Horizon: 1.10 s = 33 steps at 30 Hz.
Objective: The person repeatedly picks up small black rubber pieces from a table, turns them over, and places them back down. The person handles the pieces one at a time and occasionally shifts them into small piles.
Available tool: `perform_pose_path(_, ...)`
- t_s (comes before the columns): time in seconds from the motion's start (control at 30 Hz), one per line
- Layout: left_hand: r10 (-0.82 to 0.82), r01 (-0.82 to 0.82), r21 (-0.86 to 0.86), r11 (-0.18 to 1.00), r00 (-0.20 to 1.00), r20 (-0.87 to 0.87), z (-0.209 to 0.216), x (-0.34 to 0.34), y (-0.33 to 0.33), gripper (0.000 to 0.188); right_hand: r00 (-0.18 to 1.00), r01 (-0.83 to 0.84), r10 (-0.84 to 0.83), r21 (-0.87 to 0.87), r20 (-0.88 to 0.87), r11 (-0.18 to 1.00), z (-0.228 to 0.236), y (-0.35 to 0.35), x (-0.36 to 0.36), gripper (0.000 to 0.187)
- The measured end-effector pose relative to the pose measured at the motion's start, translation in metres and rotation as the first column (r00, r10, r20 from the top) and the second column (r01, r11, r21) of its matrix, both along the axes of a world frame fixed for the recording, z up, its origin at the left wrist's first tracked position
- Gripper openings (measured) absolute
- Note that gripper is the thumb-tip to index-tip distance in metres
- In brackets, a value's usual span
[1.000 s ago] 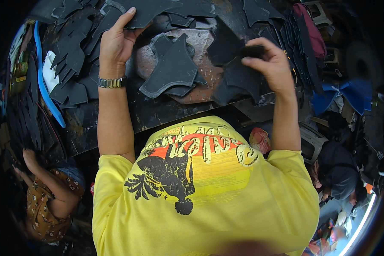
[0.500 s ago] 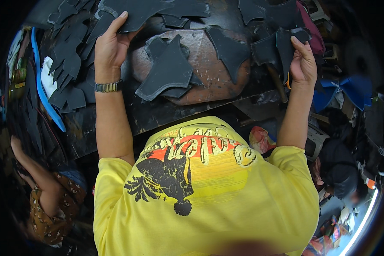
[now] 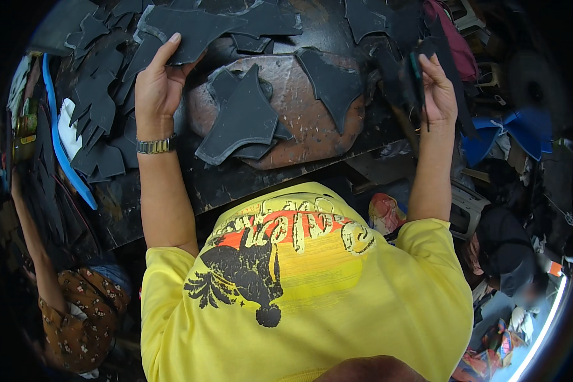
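Note:
My left hand [image 3: 159, 95], with a metal watch on the wrist, pinches the near edge of a flat black cut-out piece [image 3: 191, 28], thumb on top and fingers beneath. My right hand [image 3: 439, 95] is closed on another dark, thin piece [image 3: 416, 73], seen nearly edge-on and blurred, with a teal line along it. Between my hands, a reddish-brown worn board [image 3: 293, 137] lies on the black table. A small stack of black cut-out pieces [image 3: 242, 118] rests on its left part, and a single black piece [image 3: 337, 86] lies over its right part.
Overlapping black pieces [image 3: 102, 89] cover the table's left side, near a blue strip [image 3: 60, 137] and a white cloth [image 3: 69, 127]. Beyond the right forearm hangs a blue sheet-like thing [image 3: 506, 137]. One person [image 3: 83, 312] is at the lower left, another in dark clothes [image 3: 503, 245] at the right.
My right hand has lifted and turned its dark piece from facing up to nearly edge-on. My left hand keeps its hold. The whole view has shifted slightly.

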State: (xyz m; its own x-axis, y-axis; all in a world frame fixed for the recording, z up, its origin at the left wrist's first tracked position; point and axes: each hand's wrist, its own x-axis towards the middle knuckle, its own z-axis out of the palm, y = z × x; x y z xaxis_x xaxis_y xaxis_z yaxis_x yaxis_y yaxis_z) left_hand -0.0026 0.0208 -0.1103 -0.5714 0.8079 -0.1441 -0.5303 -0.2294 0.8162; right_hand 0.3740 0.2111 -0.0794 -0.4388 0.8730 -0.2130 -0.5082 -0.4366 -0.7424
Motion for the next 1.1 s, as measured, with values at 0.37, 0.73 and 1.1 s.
perform_pose_path(0.37,0.014,-0.013,-0.048,0.999,1.0,0.016,-0.001,0.0,0.0,0.021,0.826,-0.367,-0.011,0.552,0.564,0.749,0.009,-0.037,-0.034,0.041)
perform_pose_path(0.73,0.011,-0.009,-0.06,0.998,1.0,0.025,-0.006,-0.001,0.002,0.027,0.392,-0.457,-0.42,0.57,0.818,0.683,0.004,-0.018,0.029,0.055)
perform_pose_path(1.1,-0.006,0.007,-0.063,0.998,1.0,0.017,-0.003,0.001,0.002,0.027,0.608,-0.257,-0.327,0.569,0.724,0.781,0.004,-0.019,0.023,0.041)
